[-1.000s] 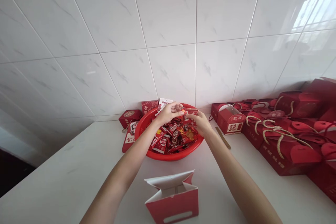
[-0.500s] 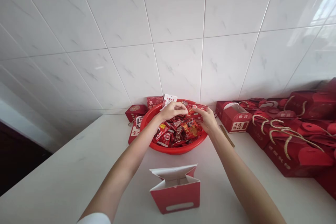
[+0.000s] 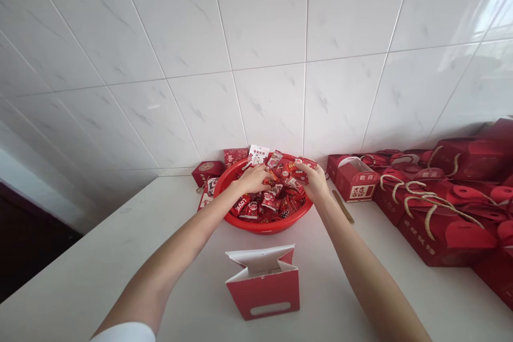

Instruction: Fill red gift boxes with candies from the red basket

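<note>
A red oval basin (image 3: 262, 228) holds many small wrapped candies (image 3: 270, 197), mostly red. My left hand (image 3: 255, 179) reaches down among the candies, fingers bent; what its fingertips touch is too small to make out. At the basin's right side, my right hand (image 3: 315, 179) is closed on a red packet (image 3: 306, 162). In front of the basin stands a red paper box (image 3: 264, 291) with its top open and white inside.
Many red boxes with rope handles (image 3: 444, 224) are stacked at the right. Beside them are a small open box (image 3: 356, 179) and a brown strip (image 3: 343, 207). Left of the basin sit a small red box (image 3: 207, 172) and cards. A tiled wall (image 3: 268, 107) rises behind.
My left hand has lowered from above the basin into the candies, which have shifted. My right hand still holds the packet. The view has shifted slightly.
</note>
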### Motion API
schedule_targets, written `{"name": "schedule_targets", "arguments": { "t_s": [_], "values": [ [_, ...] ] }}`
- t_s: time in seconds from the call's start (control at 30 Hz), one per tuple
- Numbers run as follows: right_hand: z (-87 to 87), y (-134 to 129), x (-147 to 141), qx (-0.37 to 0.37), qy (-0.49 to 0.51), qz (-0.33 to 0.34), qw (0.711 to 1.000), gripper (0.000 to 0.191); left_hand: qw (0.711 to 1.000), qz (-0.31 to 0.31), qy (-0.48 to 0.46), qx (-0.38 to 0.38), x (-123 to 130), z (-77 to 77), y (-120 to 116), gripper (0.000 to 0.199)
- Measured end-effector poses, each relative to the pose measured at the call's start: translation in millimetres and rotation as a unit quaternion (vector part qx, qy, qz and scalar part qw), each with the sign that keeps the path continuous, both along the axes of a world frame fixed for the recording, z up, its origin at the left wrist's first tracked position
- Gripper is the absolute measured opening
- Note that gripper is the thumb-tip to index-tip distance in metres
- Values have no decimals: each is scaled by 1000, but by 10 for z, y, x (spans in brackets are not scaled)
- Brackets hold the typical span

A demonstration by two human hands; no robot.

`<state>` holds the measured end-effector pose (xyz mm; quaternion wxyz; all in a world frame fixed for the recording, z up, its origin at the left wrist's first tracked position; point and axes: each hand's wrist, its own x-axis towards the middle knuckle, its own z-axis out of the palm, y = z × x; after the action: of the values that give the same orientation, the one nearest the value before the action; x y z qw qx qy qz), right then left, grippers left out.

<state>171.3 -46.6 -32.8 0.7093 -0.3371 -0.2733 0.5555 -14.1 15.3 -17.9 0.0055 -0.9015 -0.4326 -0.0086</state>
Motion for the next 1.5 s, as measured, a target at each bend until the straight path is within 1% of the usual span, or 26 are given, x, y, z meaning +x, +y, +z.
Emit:
{"name": "schedule_targets", "arguments": {
  "t_s": [0.07, 0.13, 0.23, 0.33, 0.4, 0.47, 0.5, 0.63, 0.73, 0.8, 0.9, 0.97, 1.07, 1.13, 1.2, 1.33, 1.43, 1.5],
  "values": [
    [-4, 6, 2, -1, -2, 1, 1000, 27, 1000, 5, -13, 11, -38, -4, 9, 31],
    [-20, 24, 8, 1, -2, 3, 1000, 27, 999, -14, -41, 19, -28, -18, -32, 29],
    [-50, 60, 15, 15, 3, 18, 1000, 29, 992, -65, -105, 0, 55, -33, -138, 29],
    [-60, 78, 14, 22, 6, 19, 1000, 30, 977, -146, -150, -48, 187, -53, -254, 27],
    [-50, 76, 12, 17, 9, 20, 1000, 31, 965, -203, -127, -102, 285, -80, -320, 24],
    [-38, 67, 11, 12, 12, 25, 1000, 33, 964, -222, -67, -132, 380, -111, -370, 23],
    [-34, 62, 12, 11, 12, 28, 999, 33, 967, -218, -33, -127, 424, -124, -388, 25],
    [-44, 61, 22, 13, 1, 35, 999, 32, 982, -173, 65, -48, 572, -145, -419, 44],
    [-59, 68, 34, 19, 4, 44, 999, 33, 984, -144, 87, -50, 629, -124, -413, 45],
    [-60, 67, 41, 25, 9, 46, 999, 33, 987, -124, 69, -71, 619, -93, -392, 44],
    [-52, 59, 45, 33, 14, 49, 998, 33, 990, -94, 26, -105, 521, -31, -335, 43],
    [-43, 53, 41, 27, 19, 49, 998, 33, 988, -87, 3, -132, 420, 14, -296, 33],
    [-21, 45, 29, 15, 31, 44, 998, 35, 982, -79, -13, -174, 276, 74, -258, 9],
    [-6, 41, 23, 13, 36, 43, 998, 35, 980, -63, -27, -189, 205, 101, -248, 7],
    [3, 40, 21, 13, 36, 45, 998, 34, 981, -39, -47, -186, 149, 115, -239, 7],
    [-11, 55, 28, 15, 31, 47, 998, 34, 985, 1, -90, -149, 38, 118, -199, 7],
    [-37, 70, 31, 15, 18, 39, 999, 33, 982, 50, -138, -118, -66, 114, -157, 13],
    [-52, 76, 32, 18, 13, 36, 999, 32, 980, 89, -153, -85, -140, 103, -127, 14]
  ]
}}
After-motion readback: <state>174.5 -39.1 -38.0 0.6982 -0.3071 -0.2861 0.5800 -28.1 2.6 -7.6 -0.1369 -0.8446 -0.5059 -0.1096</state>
